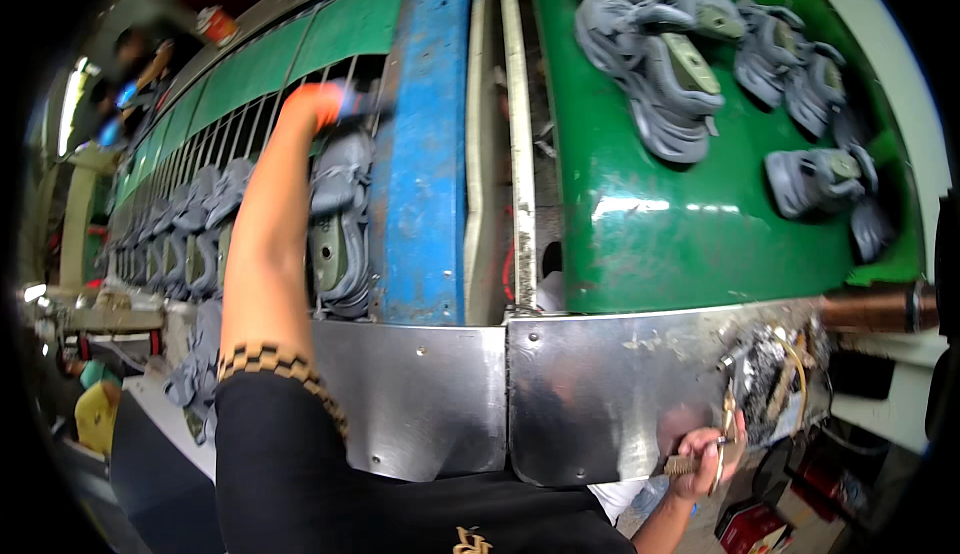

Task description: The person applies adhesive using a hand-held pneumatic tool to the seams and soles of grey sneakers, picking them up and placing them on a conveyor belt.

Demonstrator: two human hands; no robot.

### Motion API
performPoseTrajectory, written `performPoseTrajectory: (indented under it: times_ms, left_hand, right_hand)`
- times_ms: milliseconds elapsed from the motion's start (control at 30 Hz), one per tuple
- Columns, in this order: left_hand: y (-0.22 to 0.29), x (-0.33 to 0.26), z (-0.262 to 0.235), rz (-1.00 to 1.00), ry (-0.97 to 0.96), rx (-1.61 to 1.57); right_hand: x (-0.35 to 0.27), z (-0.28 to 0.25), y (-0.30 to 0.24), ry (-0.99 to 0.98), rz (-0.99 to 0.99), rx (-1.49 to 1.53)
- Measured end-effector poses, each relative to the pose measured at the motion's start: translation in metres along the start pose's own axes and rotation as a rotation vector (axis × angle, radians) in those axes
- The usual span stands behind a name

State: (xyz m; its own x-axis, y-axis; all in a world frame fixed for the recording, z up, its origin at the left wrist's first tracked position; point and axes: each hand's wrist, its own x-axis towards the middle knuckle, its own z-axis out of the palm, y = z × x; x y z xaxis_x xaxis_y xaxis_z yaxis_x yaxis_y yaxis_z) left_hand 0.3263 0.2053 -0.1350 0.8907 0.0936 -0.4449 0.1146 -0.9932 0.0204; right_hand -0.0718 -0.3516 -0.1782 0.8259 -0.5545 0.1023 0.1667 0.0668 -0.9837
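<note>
My left arm reaches far forward over a rack of thin bars. The left hand (322, 104), with orange on it, is smeared by motion beside a dark shape, so its fingers are unclear. Just below it, a grey shoe (342, 179) lies on the rack, with another grey shoe (340, 262) nearer me, its greenish insole showing. Down at the lower right, my right hand (708, 451) is closed around a slim brass-coloured metal tool (729, 419). A short ridged tan piece (682, 465) sticks out at the fingers; whether it belongs to the tool I cannot tell.
A blue metal beam (425, 144) parts the rack from a shiny green surface (690, 244) bearing several grey shoes (668, 84). Steel plates (410, 389) run along my front. Dark residue and scraps (775, 384) lie at their right end. More shoes (205, 194) line the rack leftward.
</note>
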Motion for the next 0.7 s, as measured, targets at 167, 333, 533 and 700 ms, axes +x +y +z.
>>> performPoseTrajectory:
  times_ms: [167,333,533,700]
  left_hand:
    - [-0.032,-0.055,0.038,-0.038,0.373,-0.362]
    - [0.041,-0.236,-0.013,0.513,1.005,-0.297]
    - [0.111,-0.395,0.033,0.667,1.186,-0.872]
    - [0.169,-0.414,0.046,0.845,1.086,-1.112]
  right_hand:
    - [0.001,-0.004,-0.001,-0.034,0.041,0.067]
    - [-0.004,-0.005,-0.003,-0.043,0.01,0.104]
    - [-0.011,-0.016,-0.016,-0.027,0.009,0.147]
    - [-0.016,-0.077,-0.026,0.129,0.052,-0.057]
